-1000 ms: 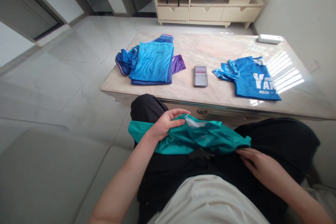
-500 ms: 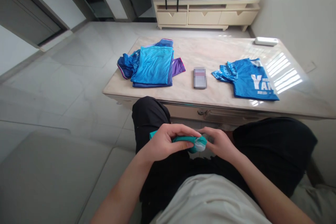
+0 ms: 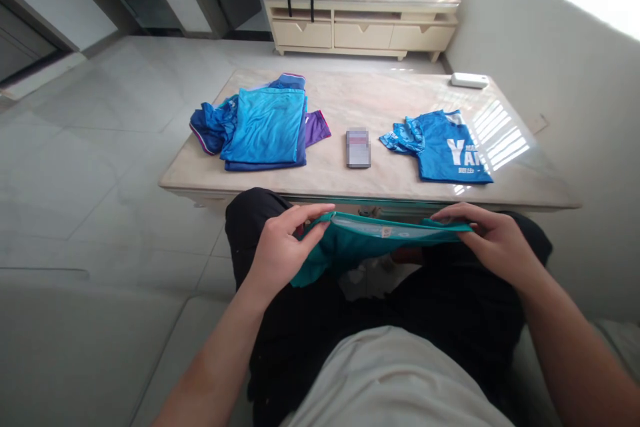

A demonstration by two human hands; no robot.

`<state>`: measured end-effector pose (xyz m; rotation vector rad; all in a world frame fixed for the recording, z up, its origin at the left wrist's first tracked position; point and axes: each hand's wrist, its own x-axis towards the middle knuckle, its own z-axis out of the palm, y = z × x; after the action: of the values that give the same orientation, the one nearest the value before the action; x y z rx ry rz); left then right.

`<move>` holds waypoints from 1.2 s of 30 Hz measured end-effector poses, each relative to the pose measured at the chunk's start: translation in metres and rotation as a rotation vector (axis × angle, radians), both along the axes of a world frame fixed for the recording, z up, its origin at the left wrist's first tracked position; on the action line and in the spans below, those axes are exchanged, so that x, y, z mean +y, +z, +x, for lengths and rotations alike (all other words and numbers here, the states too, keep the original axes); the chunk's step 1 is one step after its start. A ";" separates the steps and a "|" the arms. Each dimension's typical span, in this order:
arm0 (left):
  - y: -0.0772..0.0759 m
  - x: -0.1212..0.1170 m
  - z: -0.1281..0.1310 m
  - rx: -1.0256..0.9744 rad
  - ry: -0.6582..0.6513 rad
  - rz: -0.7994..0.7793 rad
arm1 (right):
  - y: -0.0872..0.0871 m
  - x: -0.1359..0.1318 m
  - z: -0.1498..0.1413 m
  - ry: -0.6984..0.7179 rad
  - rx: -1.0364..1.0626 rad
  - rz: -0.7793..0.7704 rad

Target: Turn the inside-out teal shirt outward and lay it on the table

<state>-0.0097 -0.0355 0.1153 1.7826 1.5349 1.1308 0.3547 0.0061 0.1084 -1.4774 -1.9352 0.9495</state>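
A teal garment (image 3: 360,243) is stretched flat between my two hands above my lap, in front of the table's near edge. My left hand (image 3: 280,250) pinches its left end, fingers closed on the cloth. Its right end is gripped by my right hand (image 3: 493,243), fingers curled over the edge. Part of the garment hangs down below my left hand. I am seated, with black trousers under the cloth.
A marble coffee table (image 3: 385,183) holds a pile of folded blue and purple clothes (image 3: 263,123), a small blurred flat object (image 3: 358,148), a blue printed shirt (image 3: 443,147) and a white box (image 3: 469,80). A low cabinet (image 3: 360,27) stands behind. Grey sofa lies at left.
My hands were together at the bunched garment; they have moved apart and pulled the teal cloth out wide and up toward the table edge. The view shifted slightly right.
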 end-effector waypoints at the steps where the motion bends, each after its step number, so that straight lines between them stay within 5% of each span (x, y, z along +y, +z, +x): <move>1: 0.000 0.002 0.001 0.025 -0.006 0.017 | 0.007 -0.002 0.004 0.033 0.009 -0.026; 12: -0.005 0.007 -0.001 -0.060 -0.009 -0.046 | 0.012 0.003 0.023 0.103 0.017 -0.070; 22: -0.012 0.007 0.009 -0.287 -0.075 -0.113 | 0.013 -0.003 0.019 -0.139 -0.100 0.376; 26: -0.018 0.011 0.004 -0.370 -0.061 -0.144 | 0.011 -0.001 0.027 -0.032 -0.031 0.312; 31: -0.020 0.011 -0.001 -0.228 0.021 -0.100 | 0.015 0.001 0.034 0.129 0.012 0.209; 36: -0.016 0.007 0.003 -0.081 0.037 -0.010 | 0.023 0.001 0.029 0.103 -0.050 0.223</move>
<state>-0.0070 -0.0284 0.0992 1.6872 1.5287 1.1965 0.3839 0.0066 0.1310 -1.2970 -2.0948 0.7181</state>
